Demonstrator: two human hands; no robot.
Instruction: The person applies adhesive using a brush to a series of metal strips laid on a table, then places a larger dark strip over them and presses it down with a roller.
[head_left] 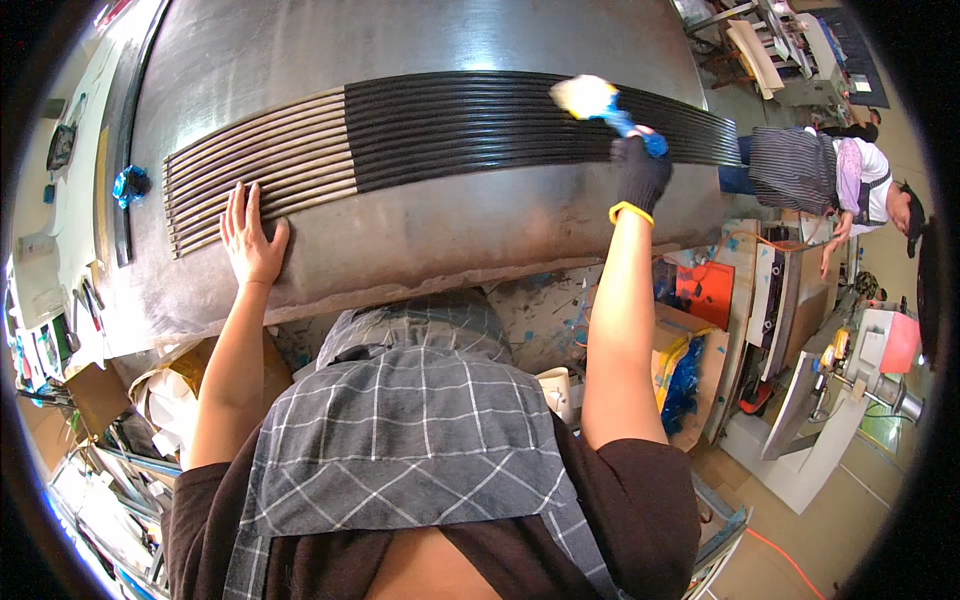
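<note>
Several long thin strips lie side by side across the metal tabletop (430,225). Their left part is bare tan-brown (265,150), while the longer right part (440,130) is dark, glossy black. My bare left hand (252,240) rests with fingers spread, its fingertips on the near edge of the tan part. In a black knit glove with a yellow cuff, my right hand (642,168) is closed round the blue handle of a brush (622,122). The pale, yellowish brush head is smeared by motion above the black strips; whether it touches them I cannot tell.
A crumpled blue plastic bundle (130,186) sits by a dark bar (128,120) at the table's left. Blue plastic fills a cardboard box (690,375) below right. A co-worker in a striped apron (795,170) stands past the right end. A machine (830,390) stands lower right.
</note>
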